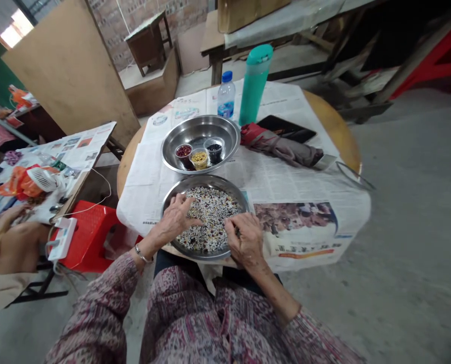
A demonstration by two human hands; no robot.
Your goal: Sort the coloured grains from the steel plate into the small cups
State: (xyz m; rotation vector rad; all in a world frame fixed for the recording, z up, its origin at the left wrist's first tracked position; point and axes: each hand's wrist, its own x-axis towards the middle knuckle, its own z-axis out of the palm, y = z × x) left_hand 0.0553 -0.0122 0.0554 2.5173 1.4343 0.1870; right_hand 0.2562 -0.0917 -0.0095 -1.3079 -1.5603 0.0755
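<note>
Left hand (178,217) is hanging over mixed grains (209,215), grip spread wide; right hand (245,236) is hovering by the bowl (202,256) rim, grip curled closed, contents unclear.

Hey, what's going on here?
A person has both hands at a metal bowl of mixed grains. The left hand is spread over the left side; the right hand is curled at the right side, and I can't tell what it holds. Just beyond, a second bowl holds three small cups of red, yellow and black pieces.
</note>
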